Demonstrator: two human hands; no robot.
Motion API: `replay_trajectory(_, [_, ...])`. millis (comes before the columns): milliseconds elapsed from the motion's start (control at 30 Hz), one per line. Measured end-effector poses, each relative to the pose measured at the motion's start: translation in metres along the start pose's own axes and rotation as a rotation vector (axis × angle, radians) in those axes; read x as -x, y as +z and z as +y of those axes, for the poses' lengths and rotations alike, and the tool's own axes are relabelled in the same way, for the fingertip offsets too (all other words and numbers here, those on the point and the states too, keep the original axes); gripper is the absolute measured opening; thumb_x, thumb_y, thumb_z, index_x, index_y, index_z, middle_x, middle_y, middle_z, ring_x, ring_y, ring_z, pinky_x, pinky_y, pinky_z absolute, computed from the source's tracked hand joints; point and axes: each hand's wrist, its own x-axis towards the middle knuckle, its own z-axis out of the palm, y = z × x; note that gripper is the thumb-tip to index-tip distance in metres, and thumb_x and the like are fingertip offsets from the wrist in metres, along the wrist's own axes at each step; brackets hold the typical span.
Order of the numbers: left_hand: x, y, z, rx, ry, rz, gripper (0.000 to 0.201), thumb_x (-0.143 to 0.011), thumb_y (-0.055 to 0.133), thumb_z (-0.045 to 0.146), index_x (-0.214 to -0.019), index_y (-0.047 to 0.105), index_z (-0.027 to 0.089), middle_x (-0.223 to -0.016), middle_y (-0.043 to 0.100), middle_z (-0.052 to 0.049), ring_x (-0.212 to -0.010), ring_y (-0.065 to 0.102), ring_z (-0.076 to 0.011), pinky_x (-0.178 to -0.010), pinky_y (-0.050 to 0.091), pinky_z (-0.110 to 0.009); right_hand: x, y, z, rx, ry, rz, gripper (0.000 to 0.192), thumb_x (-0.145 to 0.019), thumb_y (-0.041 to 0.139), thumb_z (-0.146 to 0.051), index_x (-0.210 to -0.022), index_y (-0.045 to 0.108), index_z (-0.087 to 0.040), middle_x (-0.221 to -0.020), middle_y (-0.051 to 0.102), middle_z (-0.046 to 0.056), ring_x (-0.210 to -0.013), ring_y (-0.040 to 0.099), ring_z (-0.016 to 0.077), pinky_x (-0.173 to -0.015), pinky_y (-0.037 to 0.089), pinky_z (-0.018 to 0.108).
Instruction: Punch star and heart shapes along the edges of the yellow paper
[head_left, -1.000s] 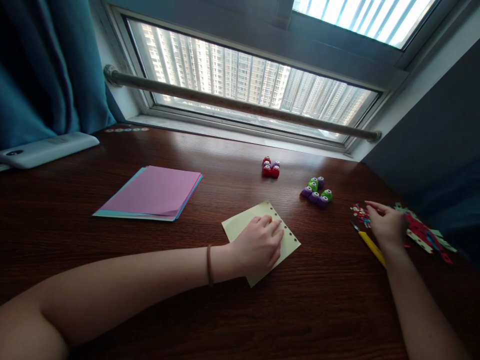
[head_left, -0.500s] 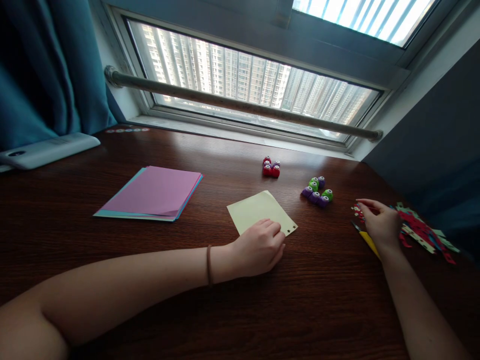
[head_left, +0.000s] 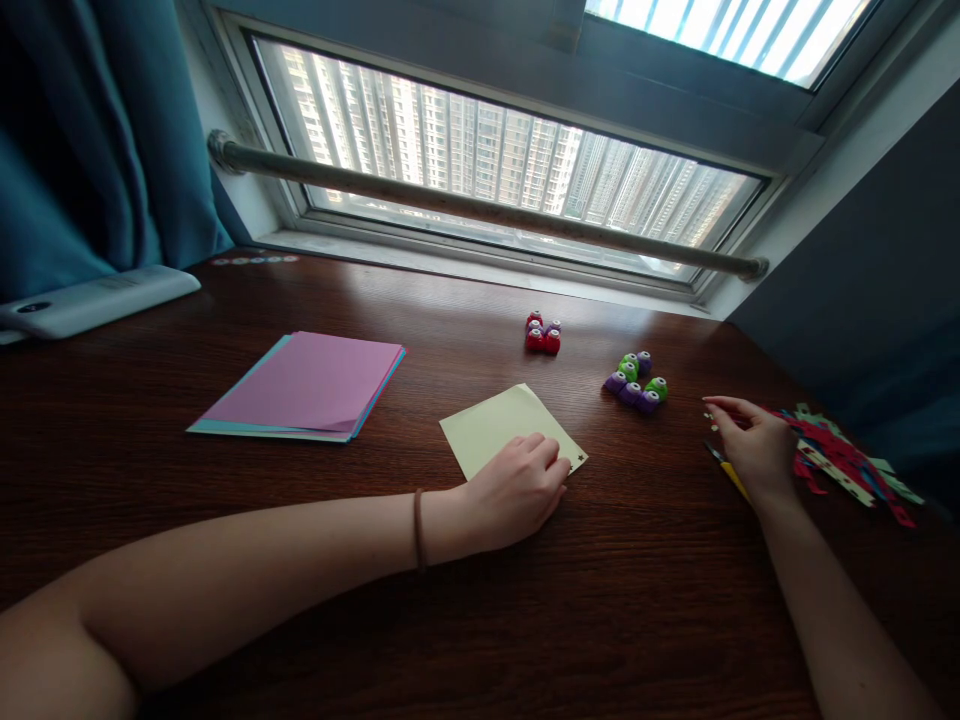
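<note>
A pale yellow sheet of paper [head_left: 504, 428] lies on the desk, turned at an angle, with tiny star shapes at its right corner. My left hand [head_left: 517, 490] is closed over the sheet's near edge, its fingertips hidden underneath. Off to the right, my right hand [head_left: 754, 450] is raised slightly over the desk with thumb and forefinger pinched; whatever is between them is too small to make out. Under its fingers are tiny paper cut-outs [head_left: 711, 422]. A yellow-handled craft knife [head_left: 735, 478] lies beside it, partly covered by the wrist.
Several purple and green paper punches [head_left: 630, 384] and a red and purple group [head_left: 543, 336] stand beyond the sheet. Coloured paper scraps [head_left: 847, 455] are heaped at right. A stack of coloured paper [head_left: 307, 385] and a white phone-like object [head_left: 105, 300] lie at left.
The yellow sheet has shifted slightly left under my left hand, hiding one star more. My right hand has moved a little left over the small cut-outs.
</note>
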Motion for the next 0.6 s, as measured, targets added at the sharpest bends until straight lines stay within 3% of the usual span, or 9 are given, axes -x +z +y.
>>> replay_trajectory(300, [0.001, -0.002, 0.001, 0.067, 0.017, 0.035, 0.019, -0.089, 0.034, 0.024, -0.091, 0.050, 0.015, -0.088, 0.055, -0.008, -0.085, 0.050, -0.0199, -0.079, 0.042, -0.034, 0.001, 0.001, -0.005, 0.033, -0.010, 0.001, 0.023, -0.075, 0.058, -0.035, -0.086, 0.070, -0.020, -0.075, 0.067, 0.004, -0.062, 0.058, 0.0186, -0.060, 0.043, 0.030])
replay_trajectory(433, [0.000, 0.000, -0.001, 0.117, 0.060, 0.011, 0.018, -0.081, 0.039, 0.013, -0.095, 0.050, 0.012, -0.092, 0.058, -0.010, -0.092, 0.050, -0.0218, -0.081, 0.043, -0.034, 0.002, 0.001, -0.009, 0.040, -0.014, 0.004, 0.021, -0.075, 0.059, -0.033, -0.085, 0.070, -0.019, -0.072, 0.066, 0.003, -0.060, 0.057, 0.0166, -0.058, 0.042, 0.027])
replay_trajectory(600, [0.000, -0.001, -0.006, 0.129, 0.059, -0.021, 0.018, -0.077, 0.044, 0.015, -0.092, 0.053, 0.013, -0.097, 0.058, -0.009, -0.095, 0.050, -0.0227, -0.082, 0.043, -0.035, 0.003, -0.001, -0.013, 0.049, -0.011, 0.003, 0.020, -0.075, 0.060, -0.032, -0.085, 0.071, -0.018, -0.067, 0.064, 0.003, -0.057, 0.054, 0.0152, -0.056, 0.040, 0.026])
